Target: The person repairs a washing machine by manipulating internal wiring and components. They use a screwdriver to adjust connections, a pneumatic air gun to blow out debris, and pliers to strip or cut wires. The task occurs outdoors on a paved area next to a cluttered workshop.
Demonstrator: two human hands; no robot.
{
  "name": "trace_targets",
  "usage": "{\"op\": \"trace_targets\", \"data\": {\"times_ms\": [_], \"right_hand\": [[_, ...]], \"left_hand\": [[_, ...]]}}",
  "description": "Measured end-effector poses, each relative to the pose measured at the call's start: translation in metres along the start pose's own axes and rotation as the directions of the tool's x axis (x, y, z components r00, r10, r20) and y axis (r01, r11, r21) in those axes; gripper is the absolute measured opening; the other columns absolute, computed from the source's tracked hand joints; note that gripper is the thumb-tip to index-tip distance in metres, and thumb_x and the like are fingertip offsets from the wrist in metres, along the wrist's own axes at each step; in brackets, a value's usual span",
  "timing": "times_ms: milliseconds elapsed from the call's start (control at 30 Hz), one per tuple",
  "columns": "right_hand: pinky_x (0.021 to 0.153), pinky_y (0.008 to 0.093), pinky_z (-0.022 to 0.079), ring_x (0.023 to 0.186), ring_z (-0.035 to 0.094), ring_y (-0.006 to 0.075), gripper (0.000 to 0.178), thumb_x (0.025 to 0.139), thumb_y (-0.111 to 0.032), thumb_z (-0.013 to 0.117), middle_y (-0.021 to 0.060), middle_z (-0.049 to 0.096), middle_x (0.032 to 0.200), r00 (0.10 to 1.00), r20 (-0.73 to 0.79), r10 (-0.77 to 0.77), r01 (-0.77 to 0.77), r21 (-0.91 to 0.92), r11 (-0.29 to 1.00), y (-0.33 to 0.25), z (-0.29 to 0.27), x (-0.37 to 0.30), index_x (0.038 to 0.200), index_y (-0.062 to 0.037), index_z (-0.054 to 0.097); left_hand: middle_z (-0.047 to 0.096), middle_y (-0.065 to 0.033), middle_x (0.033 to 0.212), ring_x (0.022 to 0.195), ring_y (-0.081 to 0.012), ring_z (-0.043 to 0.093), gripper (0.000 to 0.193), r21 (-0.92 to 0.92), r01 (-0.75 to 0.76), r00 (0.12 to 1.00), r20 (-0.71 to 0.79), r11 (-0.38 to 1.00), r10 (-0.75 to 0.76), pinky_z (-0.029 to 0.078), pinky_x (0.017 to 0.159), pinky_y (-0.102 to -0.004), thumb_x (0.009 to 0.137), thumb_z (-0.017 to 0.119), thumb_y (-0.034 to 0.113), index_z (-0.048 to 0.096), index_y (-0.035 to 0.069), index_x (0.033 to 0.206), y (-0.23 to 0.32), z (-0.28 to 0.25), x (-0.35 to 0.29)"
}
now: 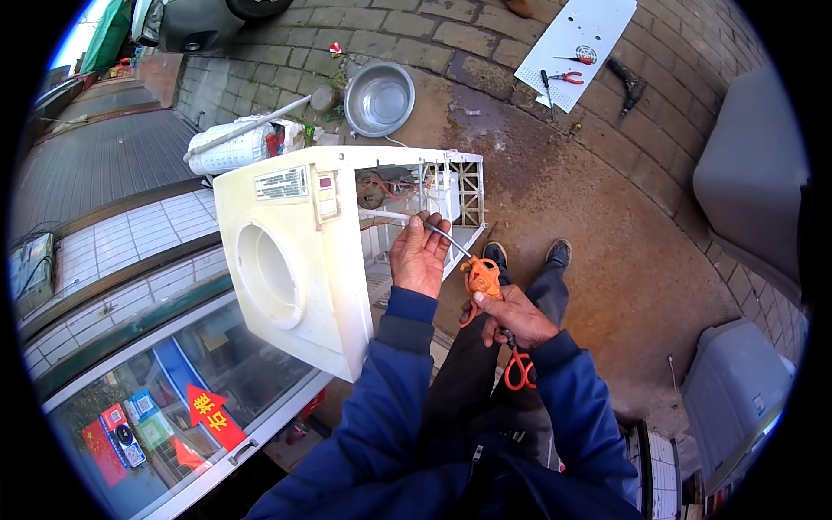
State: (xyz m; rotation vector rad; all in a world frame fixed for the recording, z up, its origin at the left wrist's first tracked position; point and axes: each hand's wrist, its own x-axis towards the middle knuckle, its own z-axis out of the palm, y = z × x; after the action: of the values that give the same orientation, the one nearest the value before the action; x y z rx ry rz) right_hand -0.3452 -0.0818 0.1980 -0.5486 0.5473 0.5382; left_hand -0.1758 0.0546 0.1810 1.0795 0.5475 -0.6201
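Observation:
My left hand (pixel 419 256) pinches a thin grey cable (pixel 452 240) between thumb and fingers, near the open side of a cream front-loading machine (pixel 290 251). A paler length of cable or tube runs from that hand into the machine's frame. The grey cable's other end meets an orange tool (pixel 482 276), whose kind I cannot make out. My right hand (pixel 518 314) is closed around this tool. Orange loops (pixel 520 371) hang below the right hand. Inside the machine, red wires (pixel 378 184) and metal parts show.
Behind the machine stands a metal basin (pixel 380 99), beside a white cylindrical drum (pixel 230 149). A pale panel (pixel 576 48) at the far right carries red-handled pliers (pixel 568 78) and screwdrivers; a dark power drill (pixel 627 84) lies alongside. Grey bins (pixel 752 165) line the right. A glass window (pixel 191 407) is at left.

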Motion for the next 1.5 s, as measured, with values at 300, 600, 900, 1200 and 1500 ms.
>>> {"op": "trace_targets", "data": {"times_ms": [300,600,900,1200,1500], "right_hand": [[0.037,0.0236,0.035,0.044,0.053,0.0124,0.04,0.105,-0.039,0.056,0.0106,0.068,0.085,0.999,0.019,0.042,-0.044,0.068,0.997,0.001,0.003,0.004,0.1,0.0011,0.061],[0.038,0.0231,0.034,0.044,0.05,0.0129,0.039,0.106,-0.038,0.054,0.0131,0.069,0.09,0.997,0.027,0.078,-0.08,0.09,0.993,-0.008,0.015,0.001,0.103,0.0,0.058],[0.038,0.023,0.034,0.046,0.054,0.0138,0.042,0.105,-0.041,0.054,0.0134,0.07,0.095,0.996,0.04,0.086,-0.09,0.106,0.99,-0.002,0.012,0.006,0.107,0.0011,0.06],[0.038,0.022,0.035,0.047,0.056,0.0139,0.043,0.105,-0.041,0.056,0.0131,0.07,0.098,0.996,0.02,0.088,-0.089,0.071,0.993,0.001,0.013,0.012,0.107,0.0016,0.059],[0.04,0.0239,0.038,0.047,0.055,0.0148,0.041,0.106,-0.04,0.052,0.0118,0.07,0.096,0.995,0.028,0.095,-0.096,0.079,0.992,0.001,0.019,0.011,0.105,0.0008,0.06]], "left_hand": [[0.071,-0.0106,0.111,0.1,-0.0238,0.07,0.026,-0.036,-0.016,1.0,-0.003,0.999,0.016,0.058,0.083,-0.0337,0.099,0.068,0.029,0.065,0.005,0.111,-0.003,-0.002,-0.001],[0.07,-0.0067,0.1,0.09,-0.0205,0.071,0.024,0.011,-0.008,0.998,-0.067,1.0,0.008,0.055,0.071,-0.0285,0.1,0.066,0.028,0.065,0.006,0.109,-0.009,-0.007,0.006],[0.07,-0.0075,0.094,0.082,-0.0199,0.071,0.025,0.038,-0.059,0.997,-0.047,0.997,0.061,0.051,0.065,-0.0261,0.101,0.064,0.029,0.065,0.005,0.108,-0.012,-0.004,0.007],[0.067,-0.0067,0.086,0.073,-0.0165,0.065,0.028,-0.013,-0.076,0.996,-0.056,0.997,0.075,0.048,0.062,-0.0253,0.104,0.06,0.031,0.063,0.004,0.105,-0.015,0.0,0.01],[0.068,-0.0065,0.084,0.071,-0.0173,0.067,0.027,0.064,-0.13,0.987,-0.087,0.989,0.136,0.051,0.062,-0.0265,0.105,0.058,0.031,0.062,0.005,0.1,-0.018,0.007,0.006]]}}
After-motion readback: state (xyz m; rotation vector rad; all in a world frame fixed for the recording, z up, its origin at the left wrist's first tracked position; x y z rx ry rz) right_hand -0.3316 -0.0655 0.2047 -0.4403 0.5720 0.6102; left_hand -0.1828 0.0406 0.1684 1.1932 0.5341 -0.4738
